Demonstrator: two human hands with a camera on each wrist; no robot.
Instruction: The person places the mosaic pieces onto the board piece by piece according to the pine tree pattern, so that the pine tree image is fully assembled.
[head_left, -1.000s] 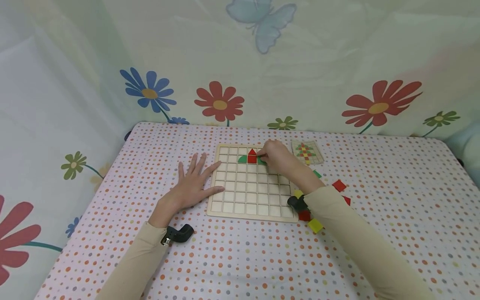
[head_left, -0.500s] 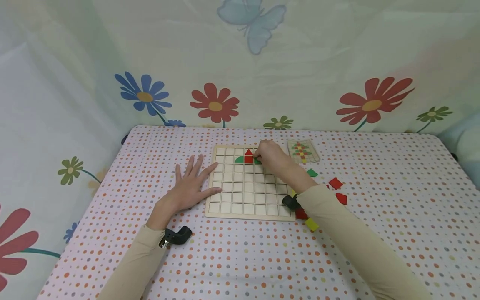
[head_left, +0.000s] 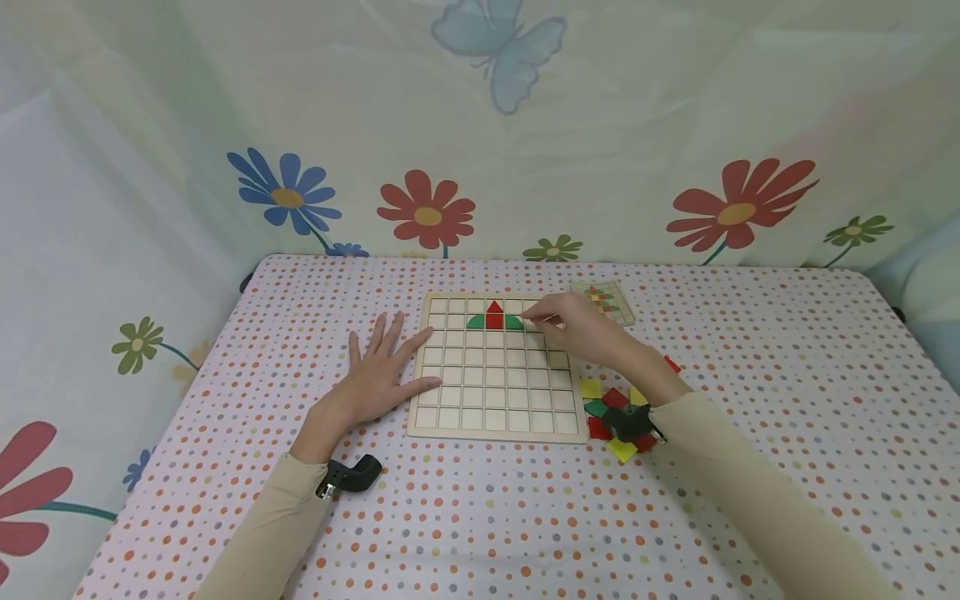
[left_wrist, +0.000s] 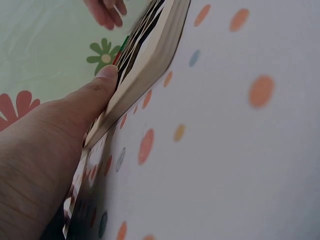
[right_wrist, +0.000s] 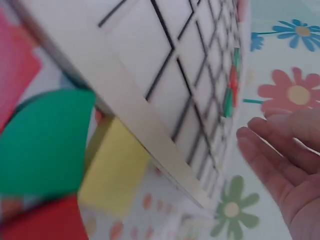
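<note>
A wooden grid board lies flat on the table. In its upper rows sit a red triangle, a red square below it, and a green quarter-round tile on the left and another green tile on the right. My left hand rests on the table with fingers spread, thumb and index finger touching the board's left edge. Over the upper right of the board is my right hand; in the right wrist view its loosely bent fingers hold nothing.
A pattern card lies behind the right hand, partly hidden by it. Several loose red, green and yellow tiles, including a yellow one, lie beside the board's right edge, partly under the right wrist. A printed curtain hangs behind the table.
My right hand has drawn away from the right green tile, moving right and uncovering it. The left hand stays at the board's edge. The head view has shifted slightly.
</note>
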